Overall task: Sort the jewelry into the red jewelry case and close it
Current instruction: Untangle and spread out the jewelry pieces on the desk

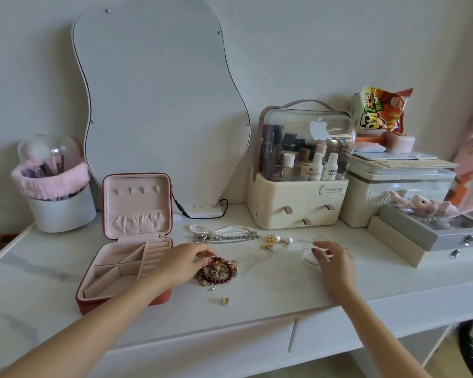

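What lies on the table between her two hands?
Head view: only bare white tabletop between left hand and right hand; pearl earrings sit just behind.

So there's a white marble-look vanity table [257,298] with a wavy white-framed mirror [159,105] leaning at the back wall, black power cord [202,214] trailing from its base. Far left is a white round brush holder [62,211] with a fluffy pink headband [49,181] wrapped around it. Right of the mirror sits a cream cosmetics organizer with a clear dome lid [298,197], bottles inside. An orange snack bag [380,110] tops the stack further right, and a pink plush bunny [423,204] lies on a grey box [432,230].
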